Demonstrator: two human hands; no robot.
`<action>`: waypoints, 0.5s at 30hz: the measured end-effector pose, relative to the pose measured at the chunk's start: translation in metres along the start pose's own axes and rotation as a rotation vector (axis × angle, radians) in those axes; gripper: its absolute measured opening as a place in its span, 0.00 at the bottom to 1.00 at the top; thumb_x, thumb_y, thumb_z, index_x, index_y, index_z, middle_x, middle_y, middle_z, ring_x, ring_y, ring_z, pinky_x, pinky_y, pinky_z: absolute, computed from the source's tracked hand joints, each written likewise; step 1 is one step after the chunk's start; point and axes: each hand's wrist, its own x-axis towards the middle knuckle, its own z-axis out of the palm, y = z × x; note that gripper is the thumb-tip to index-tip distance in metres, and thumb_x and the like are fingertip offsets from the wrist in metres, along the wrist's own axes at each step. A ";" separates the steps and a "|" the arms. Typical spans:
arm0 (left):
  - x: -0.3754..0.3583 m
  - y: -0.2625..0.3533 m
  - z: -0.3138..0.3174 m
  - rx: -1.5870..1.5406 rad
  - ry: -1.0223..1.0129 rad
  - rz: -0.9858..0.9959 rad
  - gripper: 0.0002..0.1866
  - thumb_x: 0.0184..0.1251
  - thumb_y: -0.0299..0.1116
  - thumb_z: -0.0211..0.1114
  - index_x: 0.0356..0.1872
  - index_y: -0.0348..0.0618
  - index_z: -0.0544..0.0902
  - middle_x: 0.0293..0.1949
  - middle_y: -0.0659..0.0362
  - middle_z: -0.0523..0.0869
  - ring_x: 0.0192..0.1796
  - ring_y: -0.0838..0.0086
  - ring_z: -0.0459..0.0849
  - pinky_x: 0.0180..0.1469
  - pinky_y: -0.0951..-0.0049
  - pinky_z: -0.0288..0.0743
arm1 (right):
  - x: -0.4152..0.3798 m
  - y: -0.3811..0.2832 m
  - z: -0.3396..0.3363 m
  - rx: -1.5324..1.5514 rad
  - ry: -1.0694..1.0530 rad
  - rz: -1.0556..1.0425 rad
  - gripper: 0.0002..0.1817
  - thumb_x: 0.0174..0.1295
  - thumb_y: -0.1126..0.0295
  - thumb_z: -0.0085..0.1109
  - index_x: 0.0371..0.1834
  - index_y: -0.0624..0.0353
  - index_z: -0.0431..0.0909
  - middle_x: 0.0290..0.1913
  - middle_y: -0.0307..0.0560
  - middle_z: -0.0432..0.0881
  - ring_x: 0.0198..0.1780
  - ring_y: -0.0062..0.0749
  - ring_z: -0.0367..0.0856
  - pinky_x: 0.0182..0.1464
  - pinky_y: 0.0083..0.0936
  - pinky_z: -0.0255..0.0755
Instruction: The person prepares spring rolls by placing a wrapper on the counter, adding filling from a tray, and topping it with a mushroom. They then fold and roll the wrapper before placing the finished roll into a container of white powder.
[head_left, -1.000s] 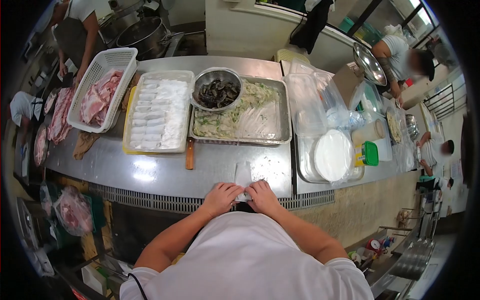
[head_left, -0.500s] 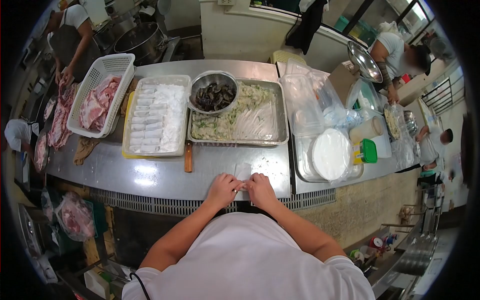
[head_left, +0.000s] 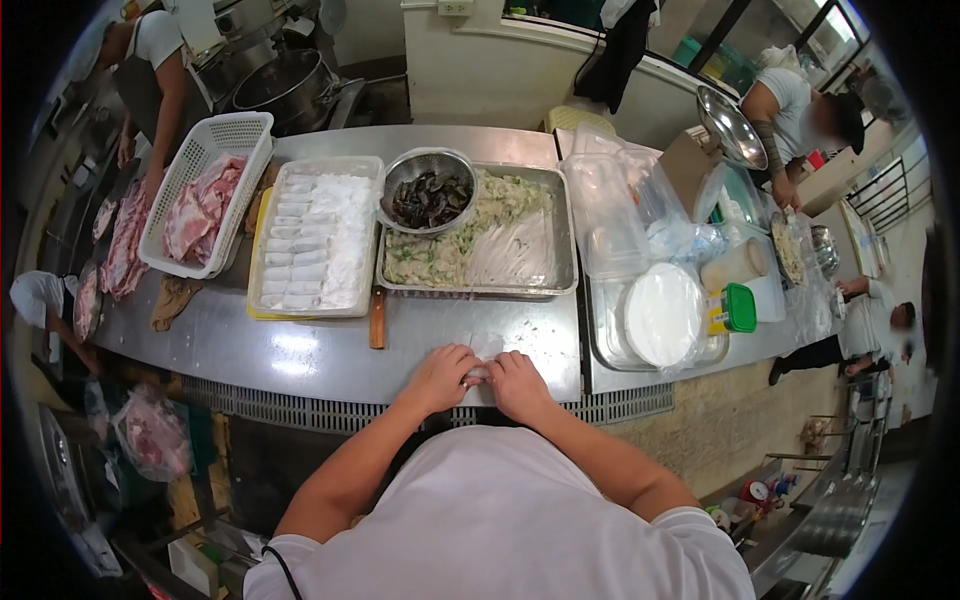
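My left hand (head_left: pixel 442 378) and my right hand (head_left: pixel 518 385) meet at the front edge of the steel table, both closed on a thin white wrapper (head_left: pixel 487 348) that is partly hidden by the fingers. Beyond them lies a wooden-handled tool (head_left: pixel 377 320). A metal tray (head_left: pixel 566 235) holds a pale green-flecked filling. On its back left corner sits a steel bowl (head_left: pixel 428 156) of dark pieces. To its left, white rolls (head_left: pixel 292 258) lie in rows in a white tray (head_left: pixel 373 215).
A perforated basket (head_left: pixel 258 150) of raw meat stands at the left, near a brown cloth (head_left: pixel 175 302). At right are plastic containers (head_left: pixel 610 235), a round white lid (head_left: pixel 663 315) and a green-lidded tub (head_left: pixel 739 307). Other people work at both sides.
The wrapper's far end now stands out less beyond my fingers, which have moved slightly over it. At the left, a person's arms have shifted. At the far right, another person's leg has come into view.
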 end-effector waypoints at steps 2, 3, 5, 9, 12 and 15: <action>-0.002 -0.006 0.006 -0.003 0.034 -0.002 0.11 0.71 0.32 0.74 0.52 0.47 0.91 0.48 0.55 0.88 0.54 0.53 0.85 0.60 0.54 0.79 | 0.001 0.000 -0.002 0.047 0.032 0.020 0.14 0.68 0.70 0.71 0.55 0.59 0.85 0.51 0.52 0.85 0.55 0.50 0.82 0.60 0.44 0.76; -0.003 -0.009 0.009 -0.006 0.051 -0.002 0.10 0.71 0.31 0.74 0.51 0.47 0.91 0.48 0.56 0.88 0.54 0.54 0.85 0.60 0.54 0.79 | 0.000 0.002 -0.001 0.059 0.040 0.032 0.13 0.69 0.70 0.69 0.55 0.59 0.85 0.50 0.51 0.85 0.55 0.50 0.82 0.59 0.44 0.76; 0.001 -0.011 0.012 0.009 0.069 -0.043 0.09 0.71 0.30 0.74 0.50 0.47 0.91 0.47 0.56 0.89 0.54 0.54 0.86 0.59 0.54 0.79 | 0.001 0.006 0.004 0.086 0.054 0.053 0.12 0.70 0.70 0.65 0.54 0.59 0.85 0.50 0.51 0.84 0.54 0.50 0.82 0.57 0.45 0.77; 0.011 -0.008 0.012 0.068 0.092 -0.136 0.09 0.71 0.30 0.73 0.49 0.47 0.92 0.49 0.57 0.91 0.54 0.56 0.87 0.57 0.54 0.80 | 0.004 0.010 0.009 0.093 0.133 0.079 0.12 0.71 0.69 0.65 0.54 0.59 0.86 0.49 0.51 0.84 0.53 0.50 0.82 0.56 0.45 0.77; 0.016 -0.010 0.015 0.022 0.184 0.008 0.13 0.72 0.32 0.74 0.55 0.48 0.92 0.52 0.59 0.92 0.55 0.57 0.87 0.58 0.55 0.79 | 0.007 0.012 0.008 0.081 0.158 0.076 0.11 0.72 0.70 0.65 0.54 0.59 0.86 0.49 0.50 0.83 0.52 0.49 0.81 0.56 0.45 0.77; 0.010 -0.011 0.017 0.072 0.165 0.076 0.17 0.73 0.35 0.75 0.60 0.49 0.91 0.55 0.60 0.91 0.56 0.58 0.87 0.60 0.55 0.78 | 0.007 0.014 0.007 0.075 0.147 0.080 0.12 0.72 0.69 0.65 0.55 0.59 0.86 0.49 0.51 0.83 0.53 0.50 0.81 0.56 0.44 0.77</action>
